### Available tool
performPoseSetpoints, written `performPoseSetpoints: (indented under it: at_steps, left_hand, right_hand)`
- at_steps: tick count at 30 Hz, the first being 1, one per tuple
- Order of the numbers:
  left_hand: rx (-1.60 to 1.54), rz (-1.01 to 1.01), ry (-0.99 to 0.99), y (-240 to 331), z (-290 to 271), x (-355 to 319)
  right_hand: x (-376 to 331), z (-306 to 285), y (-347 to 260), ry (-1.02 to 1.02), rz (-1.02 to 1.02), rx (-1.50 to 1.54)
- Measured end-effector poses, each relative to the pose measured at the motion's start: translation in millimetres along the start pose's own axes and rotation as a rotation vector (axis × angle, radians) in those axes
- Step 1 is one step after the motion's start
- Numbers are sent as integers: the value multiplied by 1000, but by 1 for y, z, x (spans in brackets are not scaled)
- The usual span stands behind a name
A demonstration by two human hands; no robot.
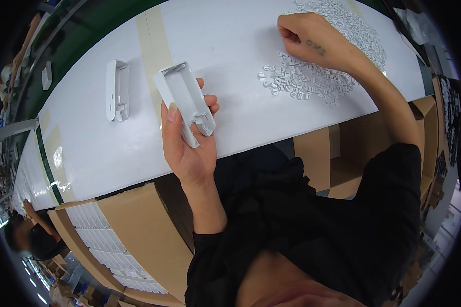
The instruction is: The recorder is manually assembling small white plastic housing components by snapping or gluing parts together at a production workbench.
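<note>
My left hand (193, 148) grips a long white plastic housing (182, 97), its hollow side turned up and a notched end toward my wrist. The thumb lies along one wall and the fingers wrap under it. Over the far right of the table, my right hand (315, 41) is curled, its fingertips bent down out of sight, so what they hold cannot be seen. Under and around it spreads a heap of small white plastic clips (302, 79). Another white housing (118, 91) lies on the table left of the held one.
The white table (241, 112) carries strips of beige tape (153, 36). Below its near edge, a cardboard box (133, 230) holds stacked white parts, and an open carton (358, 153) stands at right. Another white piece (46, 75) lies far left, and a person (36, 238) works at lower left.
</note>
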State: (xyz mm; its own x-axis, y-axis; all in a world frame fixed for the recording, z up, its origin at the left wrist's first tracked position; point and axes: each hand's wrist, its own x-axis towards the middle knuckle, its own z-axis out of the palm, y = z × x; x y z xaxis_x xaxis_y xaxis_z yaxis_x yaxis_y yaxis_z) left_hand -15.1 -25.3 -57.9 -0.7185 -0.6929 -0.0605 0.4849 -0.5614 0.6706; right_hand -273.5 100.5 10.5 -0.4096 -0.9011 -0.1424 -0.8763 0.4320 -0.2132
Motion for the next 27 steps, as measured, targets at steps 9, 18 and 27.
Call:
performPoseSetpoints:
  at_steps: [9, 18, 27]
  left_hand:
    - [3, -3, -8, 2, 2, 3]
    - [-77, -2, -50, 4, -4, -1]
    - [-111, -135, 29, 14, 6, -4]
  right_hand:
    - [22, -4, 24, 67, -369, 175]
    - [9, -1, 21, 99, -454, -180]
    - [8, -8, 3, 49, -332, -110]
